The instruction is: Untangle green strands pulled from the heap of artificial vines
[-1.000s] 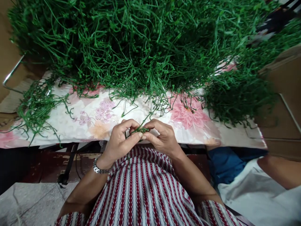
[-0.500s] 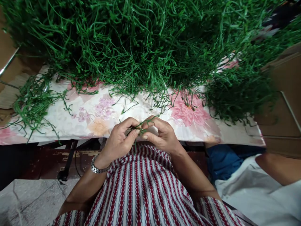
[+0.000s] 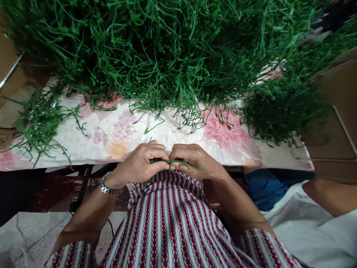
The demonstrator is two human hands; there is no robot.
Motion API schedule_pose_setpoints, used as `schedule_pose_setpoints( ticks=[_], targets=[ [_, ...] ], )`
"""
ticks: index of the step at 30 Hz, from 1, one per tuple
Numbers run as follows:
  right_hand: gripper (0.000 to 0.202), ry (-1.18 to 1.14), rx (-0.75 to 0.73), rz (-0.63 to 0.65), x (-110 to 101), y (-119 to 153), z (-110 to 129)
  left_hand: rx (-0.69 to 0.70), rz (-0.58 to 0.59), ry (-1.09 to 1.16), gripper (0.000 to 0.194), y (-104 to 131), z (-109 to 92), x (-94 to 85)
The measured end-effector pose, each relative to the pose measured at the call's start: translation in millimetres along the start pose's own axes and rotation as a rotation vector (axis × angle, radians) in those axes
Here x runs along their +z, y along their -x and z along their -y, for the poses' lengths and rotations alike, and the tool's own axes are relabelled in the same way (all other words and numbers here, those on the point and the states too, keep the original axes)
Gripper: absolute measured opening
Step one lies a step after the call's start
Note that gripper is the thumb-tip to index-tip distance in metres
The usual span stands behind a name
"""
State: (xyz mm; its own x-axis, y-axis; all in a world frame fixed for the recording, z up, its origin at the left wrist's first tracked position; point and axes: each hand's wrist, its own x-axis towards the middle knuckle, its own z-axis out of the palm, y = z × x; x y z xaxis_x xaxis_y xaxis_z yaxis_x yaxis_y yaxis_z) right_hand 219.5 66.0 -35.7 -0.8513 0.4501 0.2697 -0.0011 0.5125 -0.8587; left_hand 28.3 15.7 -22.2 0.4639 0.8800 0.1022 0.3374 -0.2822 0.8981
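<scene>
My left hand [image 3: 145, 160] and my right hand [image 3: 193, 159] meet knuckle to knuckle at the table's front edge. Both are closed, thumbs on top, pinching a thin green plastic stem [image 3: 173, 161] that runs sideways between them. Most of the stem is hidden inside my fingers; bits of green show past both thumbs. Beyond my hands lies a large heap of green artificial plant stems [image 3: 156, 56], with loose strands hanging toward me over the flowered tablecloth [image 3: 167, 132].
A smaller bunch of green stems [image 3: 41, 123] lies at the left, and a denser clump [image 3: 284, 115] at the right. Cardboard boxes stand at both sides, the right box [image 3: 334, 130] close by. A co-worker's arm [image 3: 329, 195] and white clothing are at the lower right.
My hands have drawn slightly down and toward me, and have turned so the knuckles face each other. The stem between them now lies level, with less of it sticking out.
</scene>
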Motion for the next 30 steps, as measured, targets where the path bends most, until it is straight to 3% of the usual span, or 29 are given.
schedule_pose_setpoints(
  ticks=[4,10,17,20,22,25,27,30],
  targets=[
    [0.025,-0.213,0.026,0.124,-3,-2,-5,0.110,0.014,0.136,0.018,-3,4,3.7],
    [0.030,-0.567,0.152,0.215,4,1,-17,0.093,0.052,0.392,0.019,0,15,10.4],
    [0.029,-0.665,0.177,0.373,1,-1,-15,-0.027,0.180,0.413,0.022,1,14,5.5],
    [0.028,-0.706,0.167,0.422,-5,3,-10,-0.129,0.125,0.491,0.023,6,18,-6.6],
    [0.025,-0.634,0.172,0.315,-10,7,-9,-0.189,0.017,0.503,0.022,9,20,-14.0],
    [0.020,-0.374,0.187,-0.031,-12,7,-11,-0.239,-0.103,0.454,0.020,8,21,-16.2],
    [0.022,-0.250,0.180,-0.213,-5,4,-14,-0.227,-0.158,0.429,0.018,4,19,-10.7],
    [0.028,-0.193,0.167,-0.341,17,-3,-16,-0.189,-0.307,0.404,0.013,-4,16,2.6]
  ],
)
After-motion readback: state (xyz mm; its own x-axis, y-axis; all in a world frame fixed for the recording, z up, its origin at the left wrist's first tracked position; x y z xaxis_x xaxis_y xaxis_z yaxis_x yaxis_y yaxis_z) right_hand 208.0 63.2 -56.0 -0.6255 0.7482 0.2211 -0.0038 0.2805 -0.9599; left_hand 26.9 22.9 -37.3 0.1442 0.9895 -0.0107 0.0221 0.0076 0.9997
